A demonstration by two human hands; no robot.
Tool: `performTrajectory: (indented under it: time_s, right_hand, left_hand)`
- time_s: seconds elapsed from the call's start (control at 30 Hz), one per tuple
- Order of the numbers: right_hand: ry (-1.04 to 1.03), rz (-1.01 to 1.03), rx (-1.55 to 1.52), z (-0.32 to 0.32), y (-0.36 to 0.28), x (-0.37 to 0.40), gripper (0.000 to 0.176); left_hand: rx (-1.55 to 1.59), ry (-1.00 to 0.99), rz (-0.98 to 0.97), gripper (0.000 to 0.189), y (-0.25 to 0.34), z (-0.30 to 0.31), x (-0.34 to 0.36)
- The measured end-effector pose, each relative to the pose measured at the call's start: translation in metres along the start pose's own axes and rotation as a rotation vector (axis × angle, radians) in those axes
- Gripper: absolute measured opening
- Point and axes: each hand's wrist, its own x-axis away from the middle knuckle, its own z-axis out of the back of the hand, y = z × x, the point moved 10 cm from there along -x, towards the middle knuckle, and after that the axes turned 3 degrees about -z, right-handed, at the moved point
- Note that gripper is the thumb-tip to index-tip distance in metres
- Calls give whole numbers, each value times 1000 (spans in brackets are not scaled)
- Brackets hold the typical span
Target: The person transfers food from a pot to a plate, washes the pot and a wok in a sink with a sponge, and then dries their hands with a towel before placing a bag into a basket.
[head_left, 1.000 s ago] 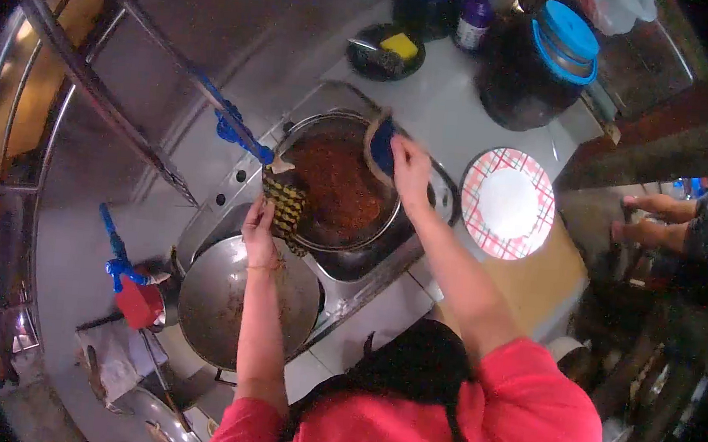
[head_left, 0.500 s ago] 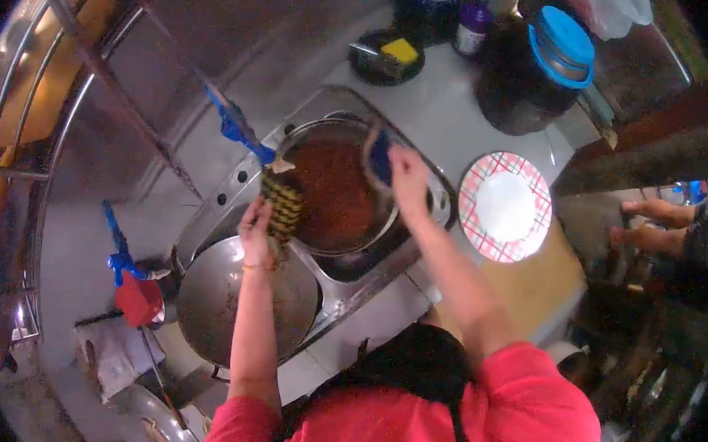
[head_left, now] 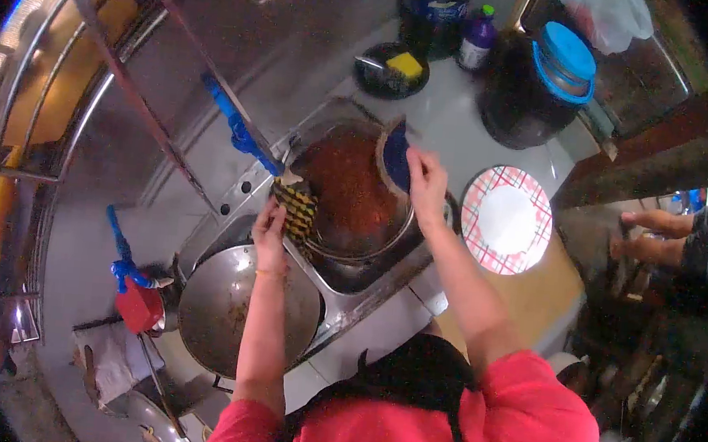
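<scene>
A large pot of reddish-brown sauce sits on the back burner of the stove. At the pot's left rim, my left hand pinches a yellow-and-black patterned pot holder. My right hand grips a dark blue pot holder with a pale edge, which overlaps the pot's right rim in this view. Below my left hand and partly behind my forearm, a wide wok rests on the other burner, with some brown residue inside.
A plaid-rimmed plate lies right of the stove. Behind are a dark bowl with a yellow sponge, a purple bottle and a dark container with a blue lid. Blue-wrapped handles hang at left. Another person's legs show at right.
The blue pot holder in my right hand has shifted right, toward the pot's edge. My left hand's pot holder has moved slightly right against the rim. The whole view has shifted a little.
</scene>
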Motion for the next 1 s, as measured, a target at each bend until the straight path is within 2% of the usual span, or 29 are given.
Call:
performTrajectory:
  time_s: [0.07,0.13,0.2,0.27,0.33,0.47,0.5,0.53,0.57,0.63,0.73,0.8,0.83,0.93,1.0]
  right_hand:
    - [14,42,46,-1,-17,-7,18]
    - [7,-18,-30,1,-33,-12,18]
    - [11,104,-38,6,-55,-7,19]
    - [18,76,12,-3,-13,-9,19]
    - [32,61,54,-5,-10,-14,19]
    - [-17,-27,7,-5,-5,1,20]
    - [-17,-9,26,-10,7,1,21]
    - [-6,33,38,-14,8,-6,21]
    - [-19,-50,50,-17,21,-7,22]
    - [-10,0,65,-11,0,-12,22]
    - [-38,23,59,-15,-1,-8,22]
    - [-23,-25,12,-14,-6,-17,21]
    - [14,33,-40,-9,-23,-16,19]
    - [-63,-21,-17,-29,1,-20,17]
    - [-54,62,-27,-29,-15,-21,19]
  left_hand:
    - [84,-18,-27,36,37,-24,1]
    - [78,-16,-36,36,37,-20,-8]
    - [116,27,-102,36,50,-18,-3]
    - [140,-58,-78,36,40,-23,-3]
    - [20,18,15,36,29,-20,-7]
    - [105,81,73,36,42,-24,13]
    - [36,-38,11,38,15,-8,-8]
    - [39,-37,4,38,17,-9,-6]
    - [75,-39,6,39,20,-13,-7]
    - [177,-75,7,38,24,-20,-2]
    - [97,-33,42,38,16,-11,-8]
    - [51,7,-20,38,34,-18,-11]
    - [108,-26,-15,38,43,-27,-7]
    - [125,-35,39,34,28,-16,-8]
    - [25,110,-16,33,33,0,-7]
